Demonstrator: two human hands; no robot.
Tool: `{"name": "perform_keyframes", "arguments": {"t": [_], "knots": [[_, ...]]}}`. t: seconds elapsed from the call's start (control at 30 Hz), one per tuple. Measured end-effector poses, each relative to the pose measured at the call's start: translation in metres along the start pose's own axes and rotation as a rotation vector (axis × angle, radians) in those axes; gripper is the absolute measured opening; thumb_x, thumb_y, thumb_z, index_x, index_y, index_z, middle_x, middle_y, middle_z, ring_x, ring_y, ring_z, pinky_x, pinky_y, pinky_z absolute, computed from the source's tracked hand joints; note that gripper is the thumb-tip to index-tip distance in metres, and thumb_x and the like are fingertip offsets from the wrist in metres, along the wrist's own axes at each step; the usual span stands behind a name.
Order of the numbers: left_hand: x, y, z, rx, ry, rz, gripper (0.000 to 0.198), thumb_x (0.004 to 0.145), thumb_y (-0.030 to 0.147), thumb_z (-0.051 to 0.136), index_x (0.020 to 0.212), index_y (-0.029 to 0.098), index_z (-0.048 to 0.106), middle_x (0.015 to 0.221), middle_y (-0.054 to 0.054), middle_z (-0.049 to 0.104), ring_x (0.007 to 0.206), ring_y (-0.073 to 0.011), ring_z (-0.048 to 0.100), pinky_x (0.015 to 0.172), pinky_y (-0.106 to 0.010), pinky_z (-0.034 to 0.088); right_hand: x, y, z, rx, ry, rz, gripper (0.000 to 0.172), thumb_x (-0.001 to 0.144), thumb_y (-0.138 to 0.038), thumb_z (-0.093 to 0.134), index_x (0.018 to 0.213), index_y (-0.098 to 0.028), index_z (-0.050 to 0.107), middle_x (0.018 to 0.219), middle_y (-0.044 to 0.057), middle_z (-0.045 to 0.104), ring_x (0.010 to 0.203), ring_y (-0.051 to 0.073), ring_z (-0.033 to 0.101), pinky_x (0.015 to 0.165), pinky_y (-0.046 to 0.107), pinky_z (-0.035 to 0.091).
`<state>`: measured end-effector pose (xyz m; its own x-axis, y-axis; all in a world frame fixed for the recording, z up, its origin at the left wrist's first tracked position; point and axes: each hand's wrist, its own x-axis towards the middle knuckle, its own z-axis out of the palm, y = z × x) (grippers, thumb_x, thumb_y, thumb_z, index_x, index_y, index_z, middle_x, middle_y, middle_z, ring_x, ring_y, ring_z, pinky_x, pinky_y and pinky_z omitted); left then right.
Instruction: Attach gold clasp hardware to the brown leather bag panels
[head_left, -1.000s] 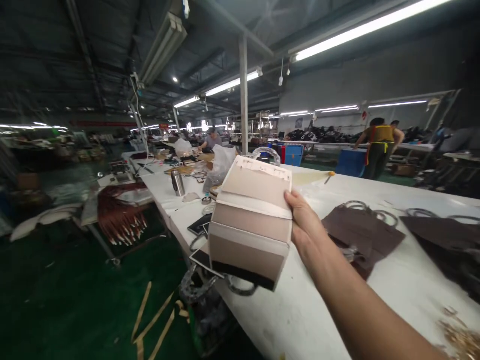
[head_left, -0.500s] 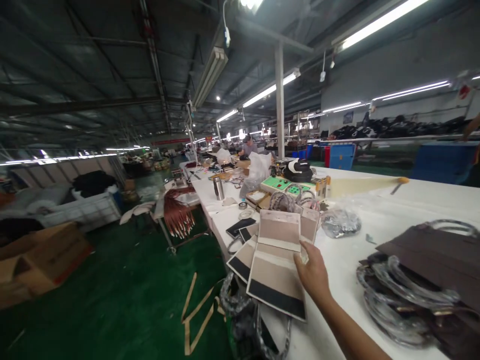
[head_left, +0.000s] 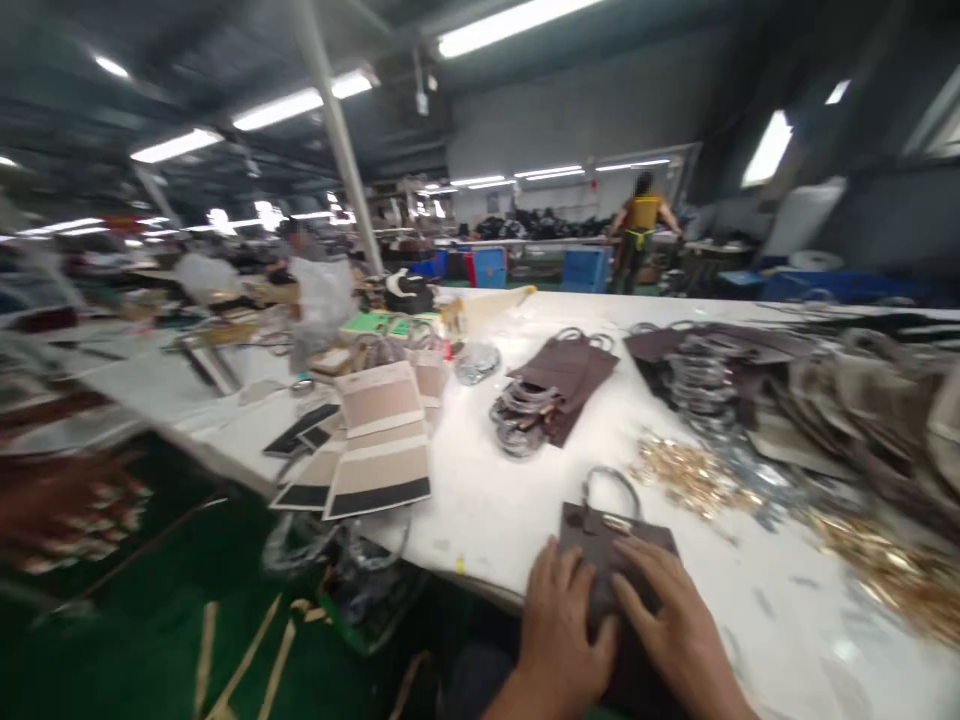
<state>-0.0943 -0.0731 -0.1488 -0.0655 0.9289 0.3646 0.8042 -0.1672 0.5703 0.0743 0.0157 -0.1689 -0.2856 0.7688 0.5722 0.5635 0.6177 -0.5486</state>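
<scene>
A dark brown bag panel [head_left: 652, 535] with a looped handle in clear wrapping [head_left: 611, 480] lies at the table's near edge. My left hand [head_left: 562, 625] rests on its left part, fingers stretched out over the surface. On its right part lies my right hand [head_left: 667, 610], fingers extended below the handle's base and a small metal fitting. The panel's lower part is partly hidden by both hands. Farther off is a stack of similar brown panels [head_left: 574, 375] with wrapped handles. Beige panels with black bands [head_left: 382, 440] are piled to the left.
Loose gold-coloured metal parts [head_left: 690, 470] lie right of the panel. More brown pieces [head_left: 720, 350] and beige bag pieces [head_left: 862, 400] cover the right side of the white table [head_left: 465, 520]. A person [head_left: 643, 230] stands beyond it. Tan strips [head_left: 240, 650] lie on the green floor.
My view has swung right. One hand was touching the beige panels; now both my hands are on the brown bag panel, and the beige pile stands untouched.
</scene>
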Motion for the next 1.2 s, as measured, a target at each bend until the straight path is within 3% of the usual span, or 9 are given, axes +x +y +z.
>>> {"name": "perform_keyframes", "arguments": {"t": [0.17, 0.3, 0.43, 0.57, 0.7, 0.8, 0.9, 1.1, 1.2], "knots": [[0.056, -0.01, 0.039, -0.061, 0.082, -0.022, 0.043, 0.08, 0.021, 0.071, 0.122, 0.022, 0.068, 0.137, -0.012, 0.063, 0.133, -0.0356, 0.054, 0.115, -0.06, 0.042, -0.04, 0.036, -0.04, -0.181, -0.024, 0.122, 0.031, 0.093, -0.034, 0.065, 0.122, -0.024, 0.072, 0.136, 0.011, 0.067, 0.13, 0.035, 0.058, 0.105, 0.057, 0.052], [0.092, -0.008, 0.031, -0.318, 0.139, -0.356, 0.062, 0.078, 0.026, 0.074, 0.137, 0.016, 0.059, 0.141, -0.018, 0.059, 0.126, -0.0336, 0.061, 0.106, -0.052, 0.051, -0.041, 0.031, -0.043, -0.159, -0.04, 0.153, 0.032, 0.092, -0.027, 0.065, 0.122, -0.025, 0.073, 0.14, 0.009, 0.065, 0.135, 0.036, 0.054, 0.108, 0.058, 0.05], [0.119, -0.007, 0.032, -0.608, 0.024, -0.625, 0.077, 0.079, 0.032, 0.078, 0.148, 0.015, 0.048, 0.133, -0.018, 0.066, 0.109, -0.0287, 0.071, 0.093, -0.042, 0.058, -0.036, 0.031, -0.051, -0.064, -0.043, 0.172, 0.031, 0.088, -0.024, 0.067, 0.118, -0.027, 0.074, 0.138, 0.008, 0.067, 0.134, 0.035, 0.055, 0.107, 0.055, 0.051], [0.128, -0.004, 0.041, -0.458, -0.006, -0.552, 0.08, 0.077, 0.036, 0.079, 0.15, 0.02, 0.049, 0.125, -0.014, 0.072, 0.116, -0.0306, 0.069, 0.1, -0.044, 0.054, -0.02, 0.055, -0.073, 0.069, -0.043, 0.243, 0.024, 0.092, -0.028, 0.065, 0.114, -0.028, 0.074, 0.126, 0.008, 0.071, 0.119, 0.029, 0.066, 0.1, 0.044, 0.057], [0.13, -0.001, 0.044, -0.297, -0.012, -0.459, 0.051, 0.081, 0.044, 0.07, 0.128, 0.022, 0.066, 0.125, -0.01, 0.072, 0.123, -0.0314, 0.064, 0.11, -0.045, 0.045, 0.018, 0.101, -0.098, -0.038, 0.06, 0.384, 0.031, 0.097, -0.035, 0.058, 0.125, -0.026, 0.067, 0.134, 0.009, 0.064, 0.094, 0.021, 0.072, 0.08, 0.034, 0.06], [0.129, -0.001, 0.044, -0.258, -0.031, -0.461, 0.038, 0.081, 0.05, 0.067, 0.108, 0.022, 0.069, 0.111, -0.007, 0.075, 0.109, -0.0314, 0.067, 0.103, -0.046, 0.049, 0.046, 0.135, -0.107, -0.238, -0.055, 0.428, 0.035, 0.095, -0.035, 0.062, 0.128, -0.028, 0.067, 0.136, 0.009, 0.062, 0.091, 0.021, 0.071, 0.073, 0.033, 0.056], [0.126, -0.004, 0.046, -0.236, -0.005, -0.478, 0.038, 0.081, 0.052, 0.067, 0.105, 0.022, 0.065, 0.106, -0.007, 0.073, 0.103, -0.0313, 0.068, 0.098, -0.047, 0.051, 0.059, 0.154, -0.109, -0.263, -0.164, 0.4, 0.027, 0.093, -0.029, 0.062, 0.117, -0.026, 0.073, 0.116, 0.007, 0.07, 0.093, 0.022, 0.07, 0.077, 0.031, 0.053], [0.116, 0.007, 0.051, -0.145, 0.286, -0.157, 0.049, 0.085, 0.036, 0.068, 0.129, 0.018, 0.057, 0.141, -0.017, 0.055, 0.136, -0.0335, 0.05, 0.114, -0.052, 0.042, 0.054, 0.142, -0.106, -0.189, -0.135, 0.386, 0.038, 0.094, -0.031, 0.06, 0.13, -0.022, 0.067, 0.099, 0.005, 0.072, 0.081, 0.019, 0.069, 0.075, 0.031, 0.054], [0.11, 0.017, 0.048, -0.25, 0.203, -0.091, 0.04, 0.091, 0.034, 0.064, 0.127, 0.019, 0.061, 0.126, -0.014, 0.065, 0.12, -0.0285, 0.06, 0.107, -0.046, 0.049, 0.052, 0.106, -0.096, -0.059, -0.099, 0.294, 0.042, 0.093, -0.03, 0.062, 0.135, -0.024, 0.063, 0.1, 0.005, 0.073, 0.081, 0.02, 0.068, 0.079, 0.034, 0.055]]}}
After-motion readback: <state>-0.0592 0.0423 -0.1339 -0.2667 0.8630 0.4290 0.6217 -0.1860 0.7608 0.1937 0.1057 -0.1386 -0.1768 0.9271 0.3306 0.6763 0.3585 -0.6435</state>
